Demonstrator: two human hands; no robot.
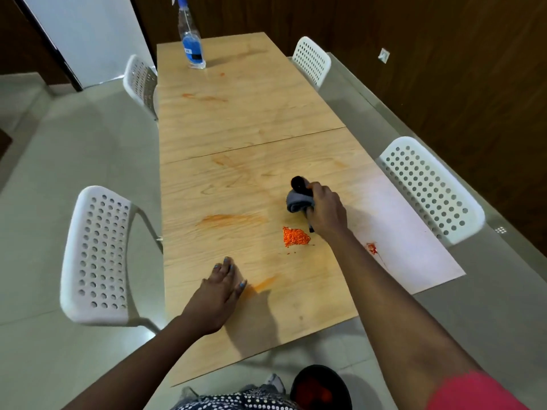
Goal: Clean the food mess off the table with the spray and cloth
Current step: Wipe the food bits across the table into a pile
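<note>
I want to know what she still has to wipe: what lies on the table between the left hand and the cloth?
In the head view, a heap of orange crumbs sits between the left hand and the cloth.

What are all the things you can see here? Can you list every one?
table: one, light wood, centre
spray bottle: one, clear with blue, table's far end
cloth: one, grey and black, gripped on the table
food pile: one, orange, beside the cloth
smears: several, orange, across the table
paper sheet: one, white, table's right edge
chairs: four, white, both sides
bin: one, black, on the floor
left hand: flat on the table
right hand: holding the cloth
</note>
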